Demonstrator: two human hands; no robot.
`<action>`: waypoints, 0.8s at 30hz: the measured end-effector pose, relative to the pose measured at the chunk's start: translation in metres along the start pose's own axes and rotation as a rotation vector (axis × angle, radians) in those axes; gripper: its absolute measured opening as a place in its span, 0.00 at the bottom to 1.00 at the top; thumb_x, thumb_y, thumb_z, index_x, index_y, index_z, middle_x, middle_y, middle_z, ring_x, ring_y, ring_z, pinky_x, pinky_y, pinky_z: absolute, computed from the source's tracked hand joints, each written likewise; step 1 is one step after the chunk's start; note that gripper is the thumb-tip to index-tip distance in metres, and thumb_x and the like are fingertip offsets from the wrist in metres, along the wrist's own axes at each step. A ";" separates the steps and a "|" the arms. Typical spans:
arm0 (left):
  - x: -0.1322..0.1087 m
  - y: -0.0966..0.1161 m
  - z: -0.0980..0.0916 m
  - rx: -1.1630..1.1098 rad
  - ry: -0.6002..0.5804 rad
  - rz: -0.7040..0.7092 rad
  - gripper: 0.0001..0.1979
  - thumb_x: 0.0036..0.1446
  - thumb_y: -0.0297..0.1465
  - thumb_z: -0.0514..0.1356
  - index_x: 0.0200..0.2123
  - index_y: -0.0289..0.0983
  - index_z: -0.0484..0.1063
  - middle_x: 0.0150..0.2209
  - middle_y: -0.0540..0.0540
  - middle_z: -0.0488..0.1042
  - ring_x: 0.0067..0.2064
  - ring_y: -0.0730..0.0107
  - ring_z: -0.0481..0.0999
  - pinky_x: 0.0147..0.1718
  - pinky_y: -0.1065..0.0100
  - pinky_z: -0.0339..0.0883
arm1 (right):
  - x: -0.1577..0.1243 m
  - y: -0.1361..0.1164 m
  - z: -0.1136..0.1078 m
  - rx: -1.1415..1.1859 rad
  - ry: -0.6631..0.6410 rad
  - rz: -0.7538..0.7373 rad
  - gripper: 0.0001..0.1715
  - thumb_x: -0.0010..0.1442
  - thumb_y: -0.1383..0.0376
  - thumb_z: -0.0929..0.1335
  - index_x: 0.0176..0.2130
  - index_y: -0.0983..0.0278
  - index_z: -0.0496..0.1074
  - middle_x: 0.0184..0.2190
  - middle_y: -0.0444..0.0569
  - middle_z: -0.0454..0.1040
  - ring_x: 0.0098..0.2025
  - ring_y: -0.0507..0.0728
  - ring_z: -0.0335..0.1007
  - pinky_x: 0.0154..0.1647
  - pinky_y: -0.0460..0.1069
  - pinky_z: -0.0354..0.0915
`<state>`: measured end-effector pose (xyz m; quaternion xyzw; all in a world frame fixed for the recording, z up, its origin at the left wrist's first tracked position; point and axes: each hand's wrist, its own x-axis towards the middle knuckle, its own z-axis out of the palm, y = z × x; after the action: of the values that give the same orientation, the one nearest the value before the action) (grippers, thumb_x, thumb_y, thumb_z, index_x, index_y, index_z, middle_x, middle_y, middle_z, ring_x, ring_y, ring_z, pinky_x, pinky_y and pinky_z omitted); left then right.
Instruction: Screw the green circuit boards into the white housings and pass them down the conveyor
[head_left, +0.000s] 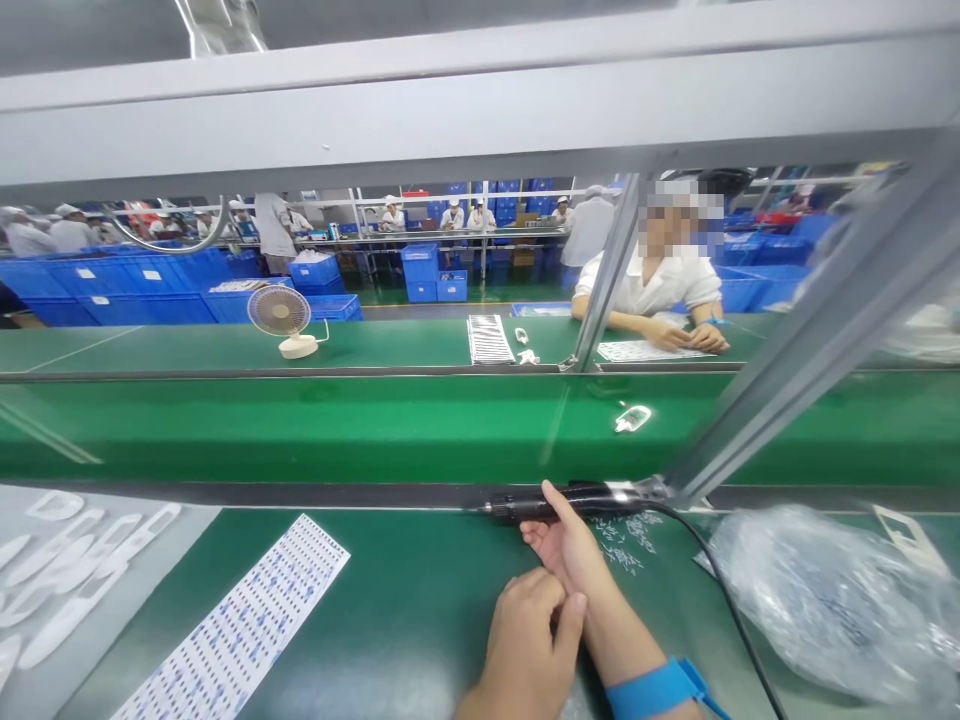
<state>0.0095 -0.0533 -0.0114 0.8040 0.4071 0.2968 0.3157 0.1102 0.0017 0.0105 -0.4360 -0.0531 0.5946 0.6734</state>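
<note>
An electric screwdriver [570, 503] is being held at lower centre by the right hand [566, 545], its thumb lying across the tool, while the left hand [525, 640] is being kept curled closed against the right forearm [622, 635]. A printed label sheet [232, 625] is being left at lower left, a plastic bag [832, 600] at lower right.

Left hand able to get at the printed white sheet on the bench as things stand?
Probably yes. The left hand has only green bench mat between it and the printed white sheet. The right hand, on the black electric screwdriver, isn't in that path.
</note>
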 end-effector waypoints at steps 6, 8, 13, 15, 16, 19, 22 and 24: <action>0.002 0.000 -0.001 -0.004 -0.011 0.001 0.18 0.68 0.35 0.46 0.25 0.39 0.59 0.29 0.47 0.72 0.32 0.65 0.70 0.33 0.66 0.56 | 0.000 0.001 0.000 0.005 -0.020 -0.010 0.18 0.50 0.59 0.78 0.30 0.69 0.71 0.21 0.51 0.74 0.18 0.53 0.69 0.17 0.43 0.66; 0.002 -0.001 0.000 -0.004 0.007 0.014 0.18 0.69 0.35 0.46 0.25 0.39 0.59 0.28 0.48 0.71 0.32 0.65 0.70 0.32 0.66 0.56 | 0.000 0.002 -0.001 0.009 -0.022 -0.013 0.19 0.49 0.58 0.78 0.30 0.69 0.71 0.21 0.51 0.74 0.18 0.52 0.69 0.17 0.43 0.66; 0.001 -0.001 0.001 -0.018 0.023 0.022 0.17 0.69 0.35 0.47 0.25 0.39 0.60 0.28 0.48 0.71 0.31 0.66 0.70 0.32 0.68 0.57 | 0.001 0.003 -0.001 0.009 -0.029 -0.012 0.20 0.50 0.57 0.78 0.30 0.69 0.71 0.21 0.50 0.74 0.19 0.52 0.69 0.17 0.43 0.65; 0.001 -0.002 0.001 -0.018 0.022 0.023 0.17 0.69 0.35 0.47 0.25 0.39 0.60 0.28 0.48 0.71 0.31 0.66 0.70 0.32 0.68 0.57 | 0.002 0.004 -0.001 0.009 -0.032 -0.014 0.20 0.50 0.57 0.78 0.31 0.70 0.71 0.22 0.51 0.74 0.19 0.52 0.69 0.17 0.43 0.65; 0.001 -0.002 0.001 -0.017 0.020 0.022 0.17 0.69 0.35 0.46 0.25 0.39 0.60 0.28 0.48 0.71 0.31 0.66 0.70 0.32 0.68 0.57 | 0.003 0.004 -0.002 0.007 -0.032 -0.013 0.21 0.50 0.57 0.78 0.31 0.70 0.71 0.22 0.51 0.74 0.19 0.52 0.69 0.17 0.43 0.65; 0.001 -0.002 0.001 -0.012 0.010 0.010 0.18 0.69 0.35 0.46 0.25 0.39 0.59 0.28 0.48 0.71 0.31 0.66 0.70 0.32 0.67 0.57 | 0.003 0.003 -0.002 0.003 -0.021 -0.012 0.22 0.49 0.56 0.78 0.31 0.69 0.71 0.22 0.51 0.74 0.19 0.52 0.68 0.17 0.43 0.65; 0.001 -0.003 0.001 -0.008 0.001 -0.005 0.18 0.69 0.35 0.46 0.25 0.39 0.59 0.28 0.48 0.71 0.31 0.66 0.70 0.32 0.67 0.57 | 0.003 0.003 -0.002 -0.006 -0.015 -0.010 0.22 0.49 0.56 0.79 0.30 0.69 0.71 0.21 0.50 0.74 0.19 0.52 0.68 0.17 0.43 0.66; 0.001 -0.003 0.002 -0.012 0.000 -0.004 0.18 0.69 0.35 0.46 0.25 0.39 0.59 0.28 0.48 0.71 0.32 0.66 0.70 0.33 0.67 0.57 | 0.002 0.003 -0.002 -0.008 -0.018 -0.008 0.22 0.48 0.56 0.79 0.30 0.69 0.71 0.21 0.50 0.74 0.19 0.52 0.68 0.17 0.43 0.66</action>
<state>0.0098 -0.0517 -0.0146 0.8014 0.4068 0.2987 0.3210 0.1098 0.0021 0.0060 -0.4331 -0.0634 0.5956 0.6735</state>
